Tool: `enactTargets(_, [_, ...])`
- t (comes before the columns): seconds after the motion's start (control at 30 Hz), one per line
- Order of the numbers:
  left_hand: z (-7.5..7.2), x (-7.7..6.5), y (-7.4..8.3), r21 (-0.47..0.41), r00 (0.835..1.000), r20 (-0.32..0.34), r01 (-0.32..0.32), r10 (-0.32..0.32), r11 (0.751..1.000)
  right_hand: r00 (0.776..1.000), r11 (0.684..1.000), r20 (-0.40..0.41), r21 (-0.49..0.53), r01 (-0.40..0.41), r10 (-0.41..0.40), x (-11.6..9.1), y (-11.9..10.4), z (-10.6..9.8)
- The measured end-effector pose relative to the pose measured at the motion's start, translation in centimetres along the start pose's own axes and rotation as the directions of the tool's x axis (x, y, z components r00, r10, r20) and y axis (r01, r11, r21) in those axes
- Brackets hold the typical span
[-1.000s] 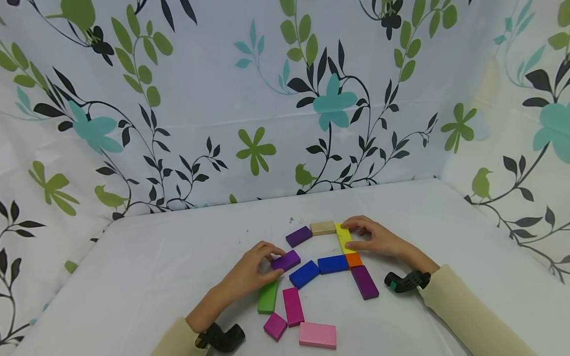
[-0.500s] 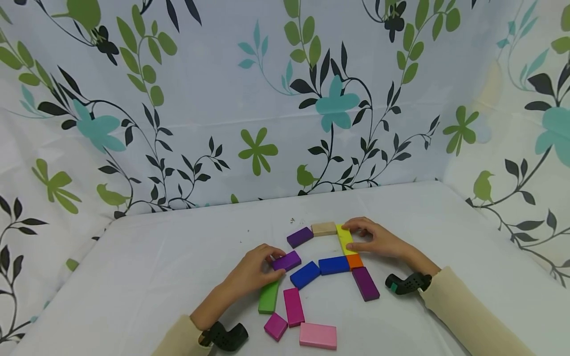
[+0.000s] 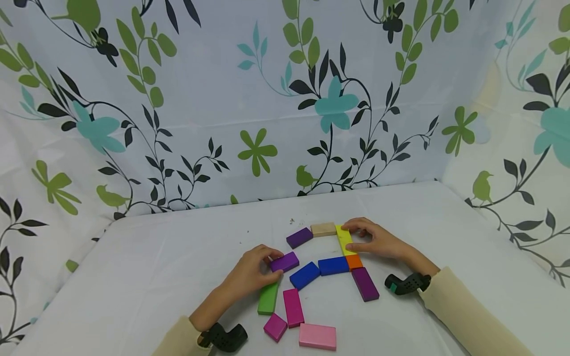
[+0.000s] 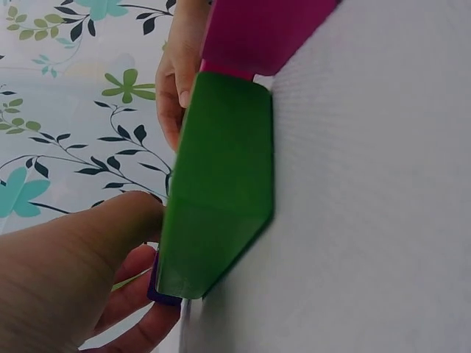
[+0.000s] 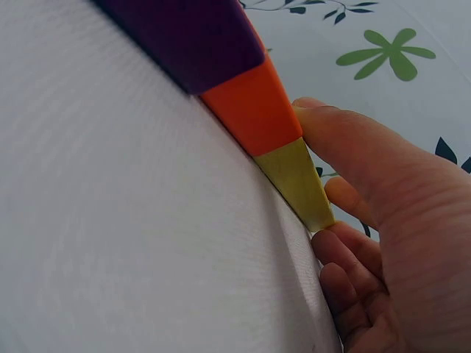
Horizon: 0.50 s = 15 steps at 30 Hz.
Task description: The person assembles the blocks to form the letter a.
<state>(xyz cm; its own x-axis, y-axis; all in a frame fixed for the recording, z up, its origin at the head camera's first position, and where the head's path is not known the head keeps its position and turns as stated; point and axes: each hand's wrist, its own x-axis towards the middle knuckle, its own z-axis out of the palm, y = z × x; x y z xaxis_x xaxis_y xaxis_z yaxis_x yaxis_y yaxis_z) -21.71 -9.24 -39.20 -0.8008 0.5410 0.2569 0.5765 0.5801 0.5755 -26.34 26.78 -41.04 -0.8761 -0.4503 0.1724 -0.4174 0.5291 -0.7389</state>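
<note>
In the head view my left hand (image 3: 249,272) pinches a purple block (image 3: 286,262) between thumb and fingers. That block sits at the far end of a green block (image 3: 267,299); in the left wrist view the green block (image 4: 221,184) hides much of the purple one. My right hand (image 3: 377,240) holds a yellow block (image 3: 343,239) by its side, thumb near its closer end and fingertips at its far end. The yellow block's near end meets an orange block (image 3: 354,261), and its far end is beside a natural wood block (image 3: 323,229).
A dark purple block (image 3: 299,238) lies left of the wood one. Two blue blocks (image 3: 333,265) run left from the orange one, and a plum block (image 3: 365,284) extends nearer. Magenta blocks (image 3: 293,307) and a pink block (image 3: 317,336) lie in front. A patterned cloth (image 3: 200,99) hangs behind.
The purple block in my left hand has shifted very slightly left and nearer. My right hand stays on the yellow block, and the other blocks look unmoved.
</note>
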Motion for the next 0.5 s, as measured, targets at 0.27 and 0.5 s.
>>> enactTargets(0.27, [-0.03,-0.07,0.02,-0.023,1.0,-0.029,-0.002,0.002,1.0,1.0,1.0,-0.001,0.0,0.005,-0.005,0.02,0.16,0.05])
enactTargets(0.5, [-0.09,-0.11,0.1,-0.016,0.996,-0.094,-0.011,0.01,1.0,1.0,1.0,-0.003,-0.006,-0.008,0.008,-0.02,0.0,0.04])
